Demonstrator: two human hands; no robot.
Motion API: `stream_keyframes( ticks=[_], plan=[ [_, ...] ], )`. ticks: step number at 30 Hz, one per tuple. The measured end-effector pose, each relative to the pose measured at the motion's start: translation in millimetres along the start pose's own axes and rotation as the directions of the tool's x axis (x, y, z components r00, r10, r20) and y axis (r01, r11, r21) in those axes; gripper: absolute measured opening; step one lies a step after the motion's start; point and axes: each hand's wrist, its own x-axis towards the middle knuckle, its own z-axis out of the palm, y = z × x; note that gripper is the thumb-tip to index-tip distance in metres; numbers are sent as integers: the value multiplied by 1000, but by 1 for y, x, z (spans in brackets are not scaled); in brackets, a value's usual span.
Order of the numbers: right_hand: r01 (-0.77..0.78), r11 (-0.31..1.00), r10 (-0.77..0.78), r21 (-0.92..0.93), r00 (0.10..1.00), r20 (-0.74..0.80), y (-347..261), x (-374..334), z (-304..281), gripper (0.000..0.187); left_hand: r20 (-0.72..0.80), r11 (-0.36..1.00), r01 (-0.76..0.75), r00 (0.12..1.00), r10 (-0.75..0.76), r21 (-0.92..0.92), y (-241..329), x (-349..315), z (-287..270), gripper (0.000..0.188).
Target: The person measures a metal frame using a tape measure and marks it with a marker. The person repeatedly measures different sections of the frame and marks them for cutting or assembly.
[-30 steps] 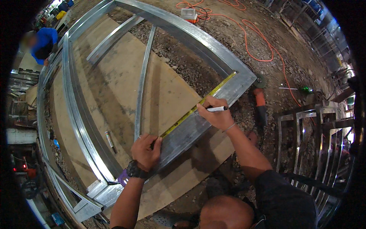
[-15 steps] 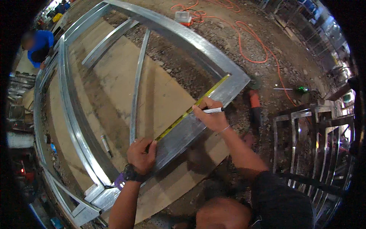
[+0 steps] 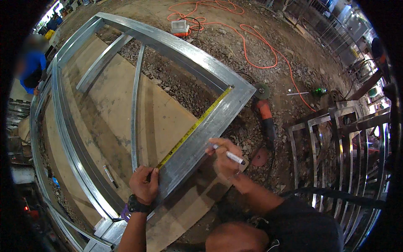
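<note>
A yellow tape measure point(image 3: 191, 131) lies stretched along the inner edge of a flat, silvery metal beam point(image 3: 201, 138), reaching the corner of a large metal frame point(image 3: 184, 47). My left hand point(image 3: 144, 183) pinches the near end of the tape against the beam, its fingers closed. Just right of the beam, my right hand point(image 3: 226, 161) holds a white marker pen point(image 3: 235, 158) and is slightly blurred. A purple thing point(image 3: 125, 213), partly hidden, sits beside my left wrist. Inside the frame, a second marker point(image 3: 110, 176) rests on a brown board point(image 3: 168, 105).
An angle grinder point(image 3: 266, 115) lies on the gravel just right of the frame's corner. An orange cable point(image 3: 252, 63) winds past a work light point(image 3: 179, 27). Metal racks point(image 3: 340, 155) stand at the right. A person in blue point(image 3: 35, 67) is at the far left.
My right hand with the marker pen has come off the tape and moved nearer to me, past the beam's outer edge. My left hand stays on the tape. The whole view has shifted slightly.
</note>
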Motion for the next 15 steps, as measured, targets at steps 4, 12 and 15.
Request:
stream_keyframes(
  ticks=[4,12,15],
  plan=[
    [91,964,-113,-248,991,-76,9,48,-37,28,-17,1000,-23,1000,22,-6,3,2,0,14],
    [449,765,-329,-462,889,319,5,175,-62,31,-4,1000,-17,1000,17,12,1,3,1,13],
    [510,705,-266,-493,834,483,15,187,-66,29,-4,999,-35,999,35,19,0,4,2,12]
  ],
)
